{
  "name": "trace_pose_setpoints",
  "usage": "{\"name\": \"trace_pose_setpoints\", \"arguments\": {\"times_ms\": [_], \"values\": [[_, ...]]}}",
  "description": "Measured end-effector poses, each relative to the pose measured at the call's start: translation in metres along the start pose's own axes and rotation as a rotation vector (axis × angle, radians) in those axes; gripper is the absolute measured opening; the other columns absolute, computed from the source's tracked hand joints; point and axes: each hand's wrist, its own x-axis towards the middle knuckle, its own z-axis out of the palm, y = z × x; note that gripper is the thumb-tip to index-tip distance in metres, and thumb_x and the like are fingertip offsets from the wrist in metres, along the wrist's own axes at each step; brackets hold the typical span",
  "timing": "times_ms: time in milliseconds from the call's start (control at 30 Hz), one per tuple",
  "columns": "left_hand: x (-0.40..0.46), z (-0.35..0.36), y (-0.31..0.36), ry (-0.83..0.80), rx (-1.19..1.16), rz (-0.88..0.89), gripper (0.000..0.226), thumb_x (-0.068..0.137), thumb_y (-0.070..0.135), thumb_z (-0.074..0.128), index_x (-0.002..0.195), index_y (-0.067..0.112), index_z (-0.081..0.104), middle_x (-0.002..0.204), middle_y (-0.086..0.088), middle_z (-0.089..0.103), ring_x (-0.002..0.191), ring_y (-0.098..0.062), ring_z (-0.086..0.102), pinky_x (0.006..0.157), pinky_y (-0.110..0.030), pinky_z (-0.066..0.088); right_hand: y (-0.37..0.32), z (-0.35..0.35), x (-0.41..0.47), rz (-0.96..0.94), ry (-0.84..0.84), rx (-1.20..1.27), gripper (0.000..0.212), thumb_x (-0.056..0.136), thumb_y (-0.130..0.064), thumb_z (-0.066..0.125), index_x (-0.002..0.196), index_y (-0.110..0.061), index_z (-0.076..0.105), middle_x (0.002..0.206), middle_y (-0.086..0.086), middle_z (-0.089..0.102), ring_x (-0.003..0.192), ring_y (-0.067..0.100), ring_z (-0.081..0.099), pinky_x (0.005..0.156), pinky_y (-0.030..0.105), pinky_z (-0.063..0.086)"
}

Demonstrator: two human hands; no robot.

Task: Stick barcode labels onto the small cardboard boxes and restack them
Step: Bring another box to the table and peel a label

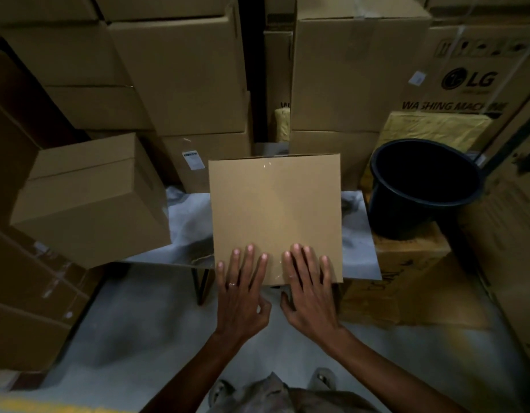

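A small cardboard box (275, 210) stands on a low grey table (186, 222) in the middle of the head view, its plain top facing me with clear tape along the centre seam. My left hand (242, 290) lies flat on the near edge of the top, fingers straight and spread, a ring on one finger. My right hand (309, 289) presses flat beside it on the same near edge, its thumb below the box's front edge. No barcode label shows on the top. A second small box (91, 198) sits tilted at the table's left end.
Tall stacks of cardboard cartons (180, 70) wall in the back and both sides. A black bucket (424, 186) rests on a carton at the right. One carton behind the table bears a white label (193, 159). Grey floor lies below, with my feet at the bottom.
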Motion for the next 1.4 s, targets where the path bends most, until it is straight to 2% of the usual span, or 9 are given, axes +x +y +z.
{"name": "trace_pose_setpoints", "arguments": {"times_ms": [200, 367, 533, 700, 800, 933, 1033, 1200, 1400], "values": [[-0.011, 0.012, 0.005, -0.073, -0.054, -0.008, 0.118, 0.056, 0.028, 0.075, 0.162, 0.017, 0.022, 0.170, -0.014, 0.011, 0.156, -0.039, 0.010, 0.123, -0.063, 0.005, -0.004, 0.014, -0.012, 0.026, -0.028, 0.071, 0.099, 0.077, -0.027, 0.073, 0.160, -0.008, 0.022, 0.168, 0.018, 0.015, 0.154, 0.040, 0.014, 0.120, 0.066, 0.016], [-0.018, 0.025, 0.002, -0.155, -0.117, 0.016, 0.116, 0.057, 0.020, 0.074, 0.162, 0.014, 0.023, 0.170, -0.017, 0.007, 0.156, -0.042, 0.009, 0.118, -0.067, 0.023, -0.001, 0.027, -0.023, 0.063, -0.141, 0.134, 0.097, 0.074, -0.022, 0.069, 0.160, -0.010, 0.026, 0.168, 0.017, 0.012, 0.155, 0.040, 0.011, 0.117, 0.070, 0.020], [-0.018, 0.035, -0.003, -0.301, -0.184, -0.063, 0.127, 0.052, 0.023, 0.075, 0.164, 0.016, 0.014, 0.171, -0.014, 0.000, 0.157, -0.037, 0.001, 0.115, -0.065, 0.032, 0.012, 0.041, -0.030, 0.138, -0.337, 0.179, 0.106, 0.073, -0.021, 0.067, 0.163, -0.014, 0.011, 0.170, 0.013, 0.001, 0.157, 0.036, 0.000, 0.117, 0.067, 0.024], [-0.008, 0.037, -0.006, -0.285, -0.228, -0.086, 0.122, 0.061, 0.029, 0.075, 0.164, 0.016, 0.011, 0.171, -0.013, -0.002, 0.157, -0.036, 0.002, 0.116, -0.065, 0.030, 0.017, 0.046, -0.028, 0.161, -0.452, 0.244, 0.106, 0.084, -0.029, 0.062, 0.162, -0.024, -0.011, 0.169, 0.006, -0.018, 0.155, 0.028, -0.018, 0.122, 0.061, 0.018], [-0.002, 0.027, -0.004, -0.178, -0.330, -0.139, 0.113, 0.069, 0.035, 0.073, 0.164, 0.022, 0.013, 0.170, -0.011, 0.006, 0.156, -0.036, 0.014, 0.114, -0.064, 0.030, 0.011, 0.024, -0.009, 0.142, -0.357, 0.397, 0.088, 0.090, -0.033, 0.057, 0.162, -0.029, 0.006, 0.169, 0.004, 0.009, 0.157, 0.024, 0.001, 0.121, 0.054, 0.027], [0.028, -0.004, -0.012, 0.058, -0.457, -0.192, 0.097, 0.075, 0.038, 0.068, 0.160, 0.027, 0.022, 0.166, -0.013, 0.021, 0.151, -0.032, 0.023, 0.116, -0.061, 0.024, 0.003, -0.017, 0.033, 0.122, -0.017, 0.502, 0.069, 0.089, -0.032, 0.062, 0.153, -0.024, 0.037, 0.154, 0.003, 0.036, 0.150, 0.015, 0.022, 0.120, 0.036, 0.027], [0.061, -0.032, -0.029, 0.131, -0.512, -0.178, 0.096, 0.070, 0.027, 0.061, 0.159, 0.027, 0.025, 0.167, -0.009, 0.016, 0.153, -0.022, 0.013, 0.119, -0.054, 0.019, -0.006, -0.036, 0.067, 0.124, 0.090, 0.449, 0.069, 0.087, -0.029, 0.067, 0.150, -0.019, 0.042, 0.154, 0.007, 0.035, 0.150, 0.021, 0.021, 0.124, 0.031, 0.015], [0.090, -0.033, -0.072, 0.106, -0.532, -0.102, 0.082, 0.078, 0.027, 0.051, 0.157, 0.021, 0.030, 0.167, -0.001, 0.022, 0.155, -0.022, 0.017, 0.123, -0.060, 0.017, -0.025, -0.018, 0.088, 0.182, -0.085, 0.143, 0.098, 0.082, -0.054, 0.063, 0.162, -0.019, 0.019, 0.167, 0.018, 0.014, 0.156, 0.039, 0.003, 0.123, 0.062, 0.001], [0.085, -0.022, -0.065, -0.009, -0.485, -0.120, 0.096, 0.067, 0.031, 0.064, 0.157, 0.019, 0.032, 0.167, -0.005, 0.024, 0.156, -0.031, 0.014, 0.121, -0.063, 0.017, -0.007, 0.001, 0.082, 0.100, -0.001, 0.152, 0.103, 0.078, -0.046, 0.075, 0.162, -0.021, 0.020, 0.168, 0.015, 0.012, 0.156, 0.037, 0.000, 0.123, 0.058, -0.010]]}}
